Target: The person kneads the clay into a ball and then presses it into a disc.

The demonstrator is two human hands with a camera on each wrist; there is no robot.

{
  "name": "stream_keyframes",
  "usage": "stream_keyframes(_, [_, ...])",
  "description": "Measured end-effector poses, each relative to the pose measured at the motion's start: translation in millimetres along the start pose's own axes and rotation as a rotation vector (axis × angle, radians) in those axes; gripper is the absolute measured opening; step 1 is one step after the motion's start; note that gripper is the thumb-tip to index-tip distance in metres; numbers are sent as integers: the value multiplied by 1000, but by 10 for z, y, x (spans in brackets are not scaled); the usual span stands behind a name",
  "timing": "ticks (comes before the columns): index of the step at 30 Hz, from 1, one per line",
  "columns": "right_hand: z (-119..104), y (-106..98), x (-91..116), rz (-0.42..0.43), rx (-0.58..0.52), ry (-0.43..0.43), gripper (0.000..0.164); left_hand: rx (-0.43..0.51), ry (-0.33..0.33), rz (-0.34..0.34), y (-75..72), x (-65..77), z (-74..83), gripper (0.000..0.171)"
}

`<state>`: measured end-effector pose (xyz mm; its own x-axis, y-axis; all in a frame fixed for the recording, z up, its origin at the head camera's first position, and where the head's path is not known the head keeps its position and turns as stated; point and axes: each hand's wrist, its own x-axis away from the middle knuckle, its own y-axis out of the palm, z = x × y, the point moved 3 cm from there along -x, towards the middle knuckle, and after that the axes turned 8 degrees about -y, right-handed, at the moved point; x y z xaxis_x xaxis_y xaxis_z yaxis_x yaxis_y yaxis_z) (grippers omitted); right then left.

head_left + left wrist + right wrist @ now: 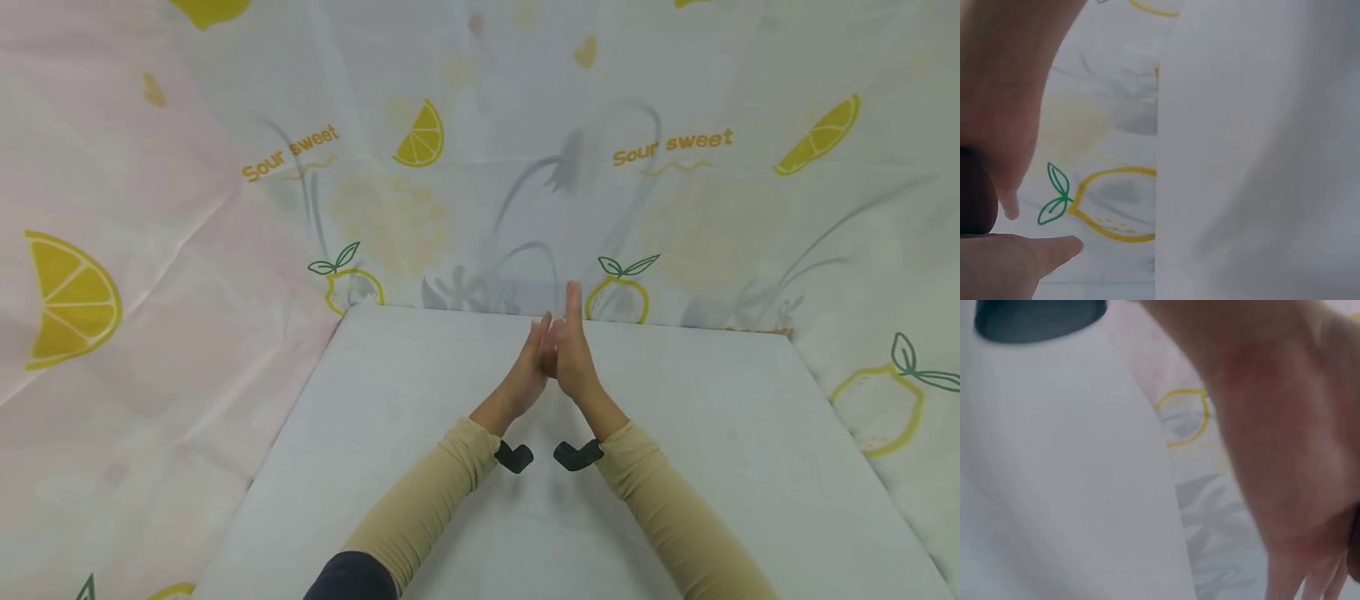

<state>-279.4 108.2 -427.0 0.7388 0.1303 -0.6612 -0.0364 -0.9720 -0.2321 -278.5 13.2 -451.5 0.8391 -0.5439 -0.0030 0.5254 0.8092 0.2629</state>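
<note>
Above the white table, my left hand (527, 372) and right hand (576, 360) meet in the head view, their inner sides facing each other. They touch near the fingers, while the wrists stand apart. One right finger (573, 302) points straight up, beyond the left fingertips. Several other fingers overlap in shadow between the hands, so their exact lie is hidden. No object is visible in either hand. Both wrist views show parts of hands close up; a dark rounded shape (975, 194) at the left wrist view's edge is too unclear to name.
The white tabletop (420, 358) lies under both forearms. Behind and beside it hangs a pale cloth (525, 100) printed with lemons and "Sour sweet". Dark mounts (513, 457) sit at both wrists. Beige sleeves (431, 483) cover the forearms.
</note>
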Motion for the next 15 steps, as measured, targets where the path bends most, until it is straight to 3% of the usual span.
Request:
stream_keyframes(6, [129, -15, 89, -58, 3, 121, 66, -10, 2, 45, 0, 4, 133, 90])
stream_keyframes(11, [111, 62, 220, -80, 125, 71, 65, -26, 20, 109, -40, -32, 192, 91])
stream_keyframes(15, [16, 141, 295, -98, 123, 36, 64, -89, -1, 164, -75, -59, 185, 89])
